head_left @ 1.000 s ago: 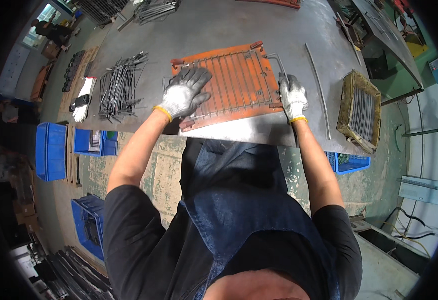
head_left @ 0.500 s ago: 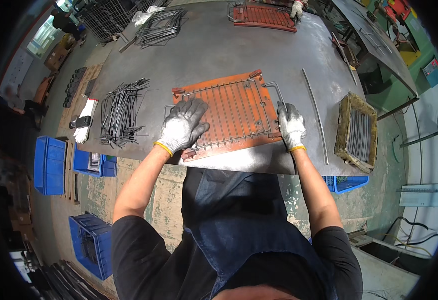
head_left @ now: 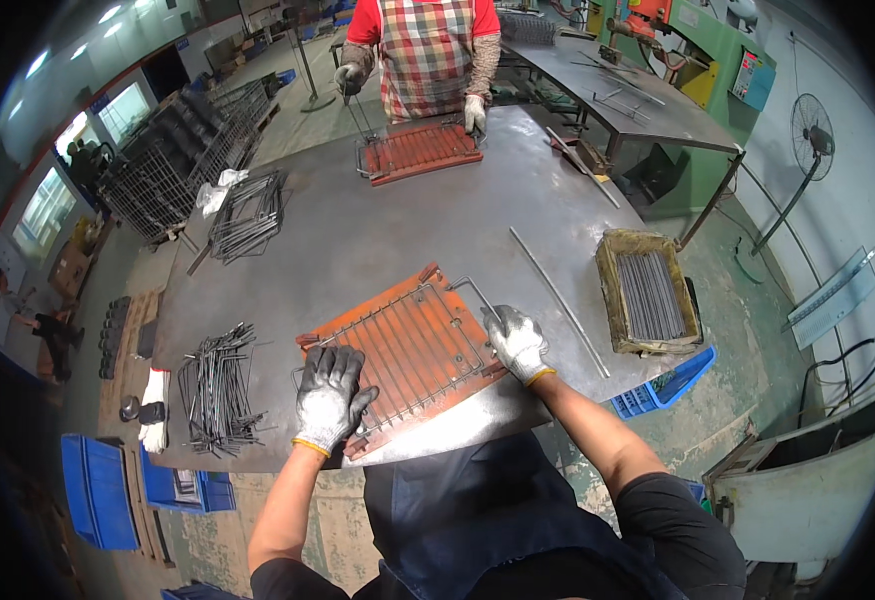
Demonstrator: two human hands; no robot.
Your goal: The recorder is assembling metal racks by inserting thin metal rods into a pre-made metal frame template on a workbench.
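The gloved left hand (head_left: 330,397) presses spread fingers on the orange ribbed metal jig (head_left: 405,352), the gloved right hand (head_left: 518,342) curls at its wire grid's (head_left: 398,360) edge, so lifting the grid looks next.

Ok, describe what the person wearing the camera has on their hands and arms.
Both hands wear knitted work gloves with yellow-edged cuffs. The left hand has a glove with dark grey fingers and a paler grey back; the right hand has a whitish-grey glove. The forearms are bare, under short black sleeves and a dark blue apron.
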